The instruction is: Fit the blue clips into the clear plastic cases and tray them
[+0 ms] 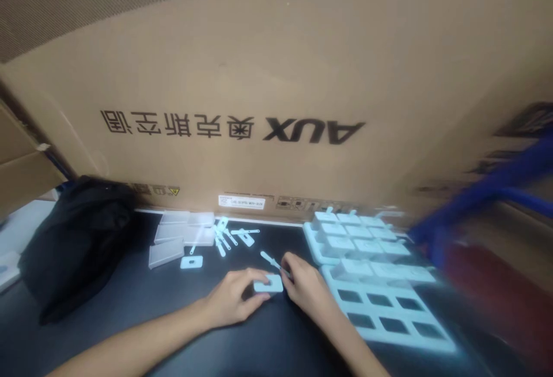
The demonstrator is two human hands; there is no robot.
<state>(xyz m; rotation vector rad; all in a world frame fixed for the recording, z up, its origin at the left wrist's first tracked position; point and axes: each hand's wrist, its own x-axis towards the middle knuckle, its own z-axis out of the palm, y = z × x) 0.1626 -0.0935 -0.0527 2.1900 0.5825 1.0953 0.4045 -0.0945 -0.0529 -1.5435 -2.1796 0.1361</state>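
Over the table (259, 351), the left hand (231, 299) has its fingers clamped on a pale blue cap (275, 286); the right hand (302, 282) has its fingers together on a small stick (268, 258), just beside. A black bag (82, 244) lies at left, a tray (406, 340) at right. Behind, a large carton (276, 66) bears "AUX" and "奥克斯空调", upside down.

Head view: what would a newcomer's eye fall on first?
The cardboard carton, its black lettering upside down, filling the background. Then the pale blue trays at right, the nearer with open slots. Low centre, the left hand holds a flat pale blue piece and the right hand a thin stick.
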